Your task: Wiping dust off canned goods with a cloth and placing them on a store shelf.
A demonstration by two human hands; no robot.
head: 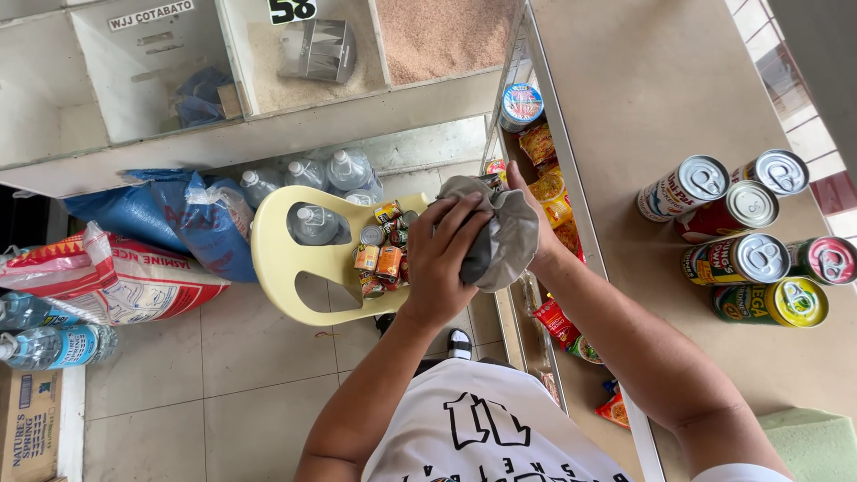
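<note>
— Sacks on the far left?

— Yes, a rice sack (116,277) on the floor with water bottles (54,344) beside it and blue bags (192,219) behind.

— And the middle?

— A yellow plastic chair (286,268) holding a water bottle and a heap of small cans (379,259). Just right of it, the left hand (442,259) presses down on a grey cloth (504,236), fingers curled and gripping it.

— The other hand?

— The right hand (536,228) is under the cloth's far side, thumb up; it cradles the bundle, but I cannot tell how its fingers close.

— Further right?

— A counter (643,89) with six tins (745,236) lying together, well apart from the cloth.
</note>
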